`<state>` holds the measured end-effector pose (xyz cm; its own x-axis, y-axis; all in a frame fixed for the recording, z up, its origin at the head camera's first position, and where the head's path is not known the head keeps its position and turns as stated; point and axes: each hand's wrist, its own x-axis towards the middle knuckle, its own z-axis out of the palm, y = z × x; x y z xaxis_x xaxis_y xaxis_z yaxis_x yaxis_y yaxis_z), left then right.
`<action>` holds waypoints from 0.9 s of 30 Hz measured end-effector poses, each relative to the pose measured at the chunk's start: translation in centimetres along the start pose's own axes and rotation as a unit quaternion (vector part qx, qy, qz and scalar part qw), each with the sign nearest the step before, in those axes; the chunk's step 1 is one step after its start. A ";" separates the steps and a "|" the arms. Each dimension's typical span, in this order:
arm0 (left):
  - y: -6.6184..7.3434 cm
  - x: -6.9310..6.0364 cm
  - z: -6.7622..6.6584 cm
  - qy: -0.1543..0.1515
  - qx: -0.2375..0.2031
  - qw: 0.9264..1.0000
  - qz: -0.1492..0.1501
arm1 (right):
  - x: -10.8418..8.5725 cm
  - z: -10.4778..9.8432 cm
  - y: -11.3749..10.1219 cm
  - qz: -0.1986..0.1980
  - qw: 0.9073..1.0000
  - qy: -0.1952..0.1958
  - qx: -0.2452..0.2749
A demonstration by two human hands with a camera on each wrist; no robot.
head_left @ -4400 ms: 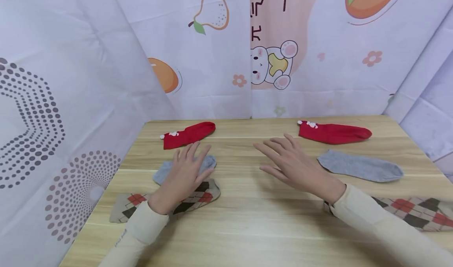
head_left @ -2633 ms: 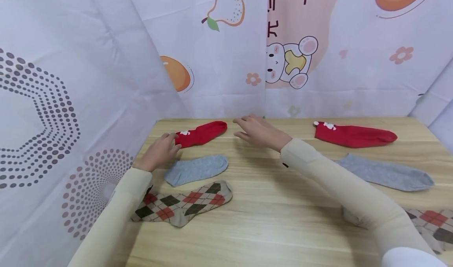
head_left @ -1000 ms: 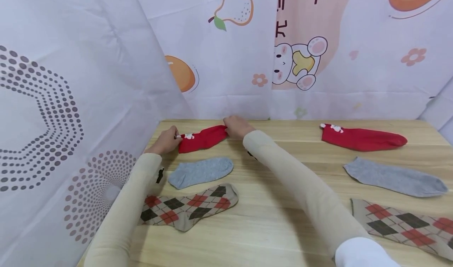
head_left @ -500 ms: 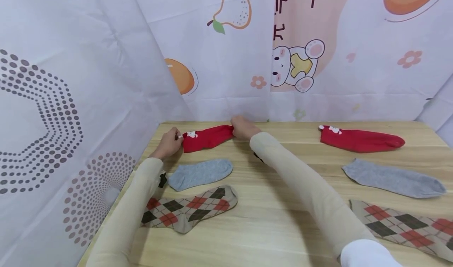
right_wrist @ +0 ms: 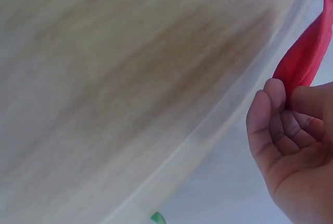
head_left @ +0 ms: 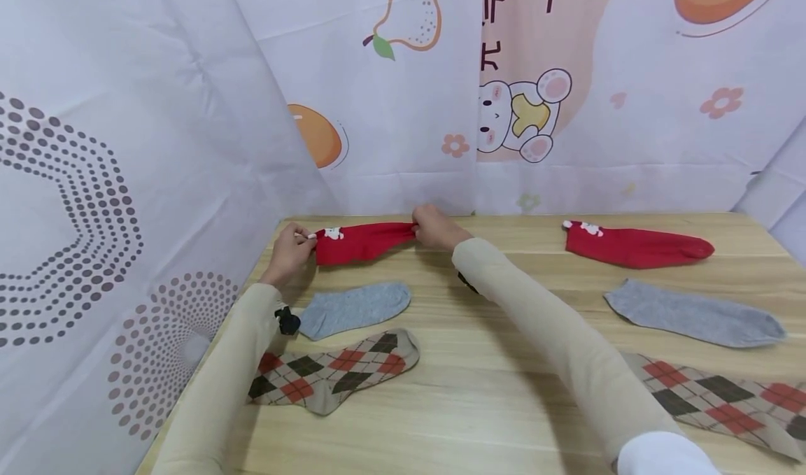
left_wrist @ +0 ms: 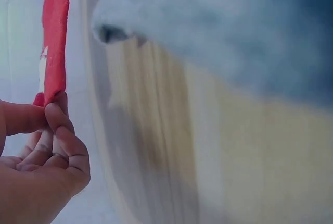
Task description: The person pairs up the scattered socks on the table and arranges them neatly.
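Observation:
A red sock (head_left: 365, 243) with a white figure near its cuff stretches between my two hands at the table's back left. My left hand (head_left: 291, 252) pinches the cuff end between thumb and fingers, as the left wrist view shows on the red sock (left_wrist: 55, 41). The toe end is pinched by my right hand (head_left: 437, 229); the right wrist view has the red sock (right_wrist: 307, 52) running up from thumb and fingertips. In front of it lies a grey sock (head_left: 355, 308), and nearer still an argyle sock (head_left: 340, 370), its left end hidden by my left sleeve.
On the right side of the wooden table (head_left: 466, 405) lie another red sock (head_left: 636, 246), another grey sock (head_left: 693, 313) and another argyle sock (head_left: 718, 394), partly behind my right sleeve. A printed curtain (head_left: 390, 111) borders the table's back and left.
Both hands reached from above the table to the left red sock and took hold of its ends. Since half a second ago the sock is pulled straighter and the left hand sits slightly farther left.

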<state>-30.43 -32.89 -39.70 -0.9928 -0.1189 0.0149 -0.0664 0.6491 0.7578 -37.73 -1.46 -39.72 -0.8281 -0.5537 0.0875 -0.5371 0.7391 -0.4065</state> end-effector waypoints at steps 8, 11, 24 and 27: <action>-0.2 -0.6 -0.2 0.005 -0.008 1.000 0.020 | -0.8 -0.7 0.2 -0.003 1.000 0.012 0.021; 0.2 -0.8 -0.1 0.001 -0.019 1.000 0.018 | -1.3 -0.9 0.4 -0.009 0.999 0.016 0.027; 2.8 -1.4 1.3 -0.028 -0.026 0.997 0.065 | -4.8 -2.6 2.4 -0.015 0.998 0.027 0.056; 3.3 -1.6 1.3 -0.032 -0.022 0.997 0.069 | -5.5 -3.0 2.5 -0.024 0.998 0.031 0.045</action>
<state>-29.21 -29.62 -38.07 -0.9966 0.0196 0.0806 0.0753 0.6218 0.7796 -35.01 4.54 -38.47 -0.8114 -0.5609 0.1645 -0.5625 0.6725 -0.4810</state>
